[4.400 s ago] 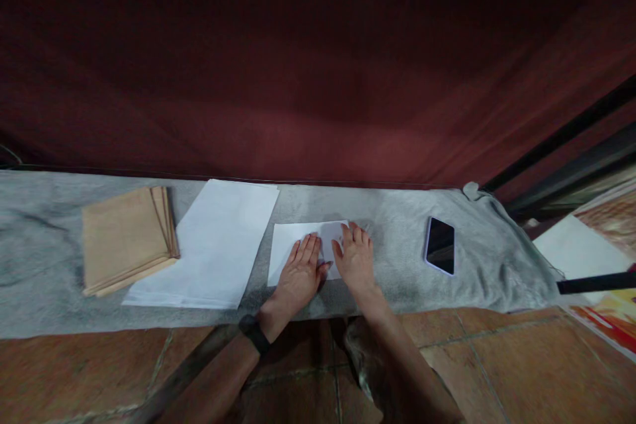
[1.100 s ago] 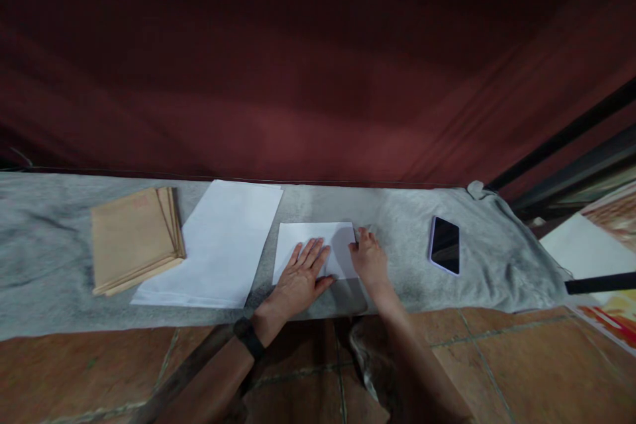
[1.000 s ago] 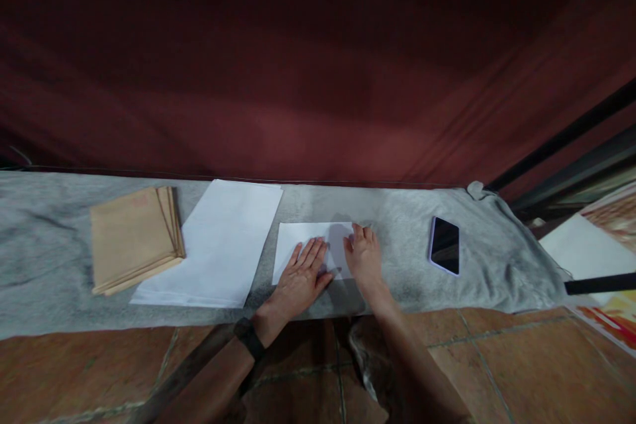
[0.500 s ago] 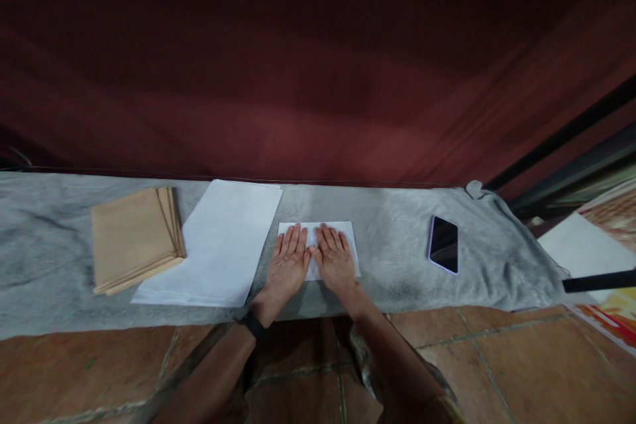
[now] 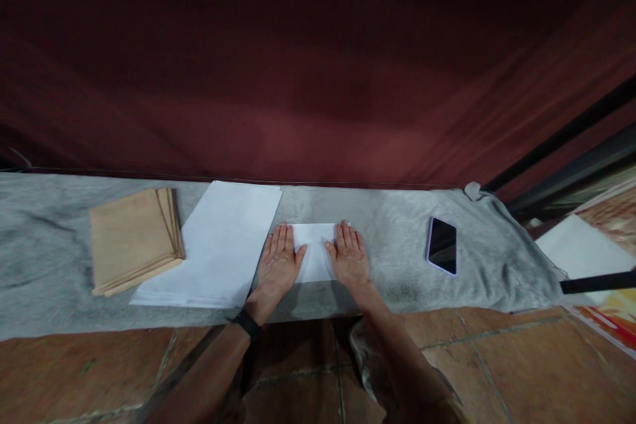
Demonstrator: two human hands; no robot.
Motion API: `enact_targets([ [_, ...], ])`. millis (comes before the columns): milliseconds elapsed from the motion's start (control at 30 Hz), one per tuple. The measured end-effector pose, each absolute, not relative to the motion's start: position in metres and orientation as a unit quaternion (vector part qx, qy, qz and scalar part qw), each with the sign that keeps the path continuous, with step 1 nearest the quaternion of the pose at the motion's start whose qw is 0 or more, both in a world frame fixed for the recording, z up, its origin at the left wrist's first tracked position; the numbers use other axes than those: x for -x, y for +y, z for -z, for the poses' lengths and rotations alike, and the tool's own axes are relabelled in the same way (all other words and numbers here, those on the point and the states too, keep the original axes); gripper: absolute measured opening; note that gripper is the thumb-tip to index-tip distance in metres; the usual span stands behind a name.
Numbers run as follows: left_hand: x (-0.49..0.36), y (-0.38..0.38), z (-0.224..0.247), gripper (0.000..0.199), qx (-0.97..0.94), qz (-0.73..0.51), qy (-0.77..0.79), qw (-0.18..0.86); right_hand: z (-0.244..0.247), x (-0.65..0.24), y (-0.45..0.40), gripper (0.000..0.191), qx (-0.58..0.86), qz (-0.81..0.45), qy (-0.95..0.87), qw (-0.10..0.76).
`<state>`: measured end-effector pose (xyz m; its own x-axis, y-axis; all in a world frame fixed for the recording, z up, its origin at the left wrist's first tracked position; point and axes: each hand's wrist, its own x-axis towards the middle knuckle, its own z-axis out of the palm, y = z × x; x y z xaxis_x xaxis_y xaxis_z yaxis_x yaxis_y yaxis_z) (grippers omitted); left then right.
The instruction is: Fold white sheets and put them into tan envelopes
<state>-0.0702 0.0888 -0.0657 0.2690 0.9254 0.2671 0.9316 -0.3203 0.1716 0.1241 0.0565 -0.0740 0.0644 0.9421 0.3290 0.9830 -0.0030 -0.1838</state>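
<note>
White paper (image 5: pixel 315 255): side edges covered | left hand (image 5: pixel 278 261), right hand (image 5: pixel 350 258): laid flat, palms hidden, grasping nothing

Tiled work area, exact type indeterminate: a narrow, grey-draped table (image 5: pixel 397 245) stands before dark red fabric (image 5: pixel 318 79) filling the upper frame; terracotta-coloured floor tiles (image 5: pixel 79 371) span the lower frame, with black bars (image 5: pixel 566 132) and a colourful printed panel (image 5: pixel 613 321) at right.
</note>
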Motion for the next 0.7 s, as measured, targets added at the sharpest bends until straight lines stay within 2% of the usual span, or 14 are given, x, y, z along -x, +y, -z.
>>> enact_targets([
  [467, 0.069, 0.087, 0.062, 0.069, 0.796, 0.176, -0.579, 0.027, 0.074, -0.136, 0.052, 0.067, 0.734, 0.063, -0.647, 0.197],
  [700, 0.044, 0.057, 0.068, 0.062, 0.859, 0.182, -0.479, 0.013, 0.054, -0.109, 0.048, 0.068, 0.704, -0.006, -0.669, 0.238],
])
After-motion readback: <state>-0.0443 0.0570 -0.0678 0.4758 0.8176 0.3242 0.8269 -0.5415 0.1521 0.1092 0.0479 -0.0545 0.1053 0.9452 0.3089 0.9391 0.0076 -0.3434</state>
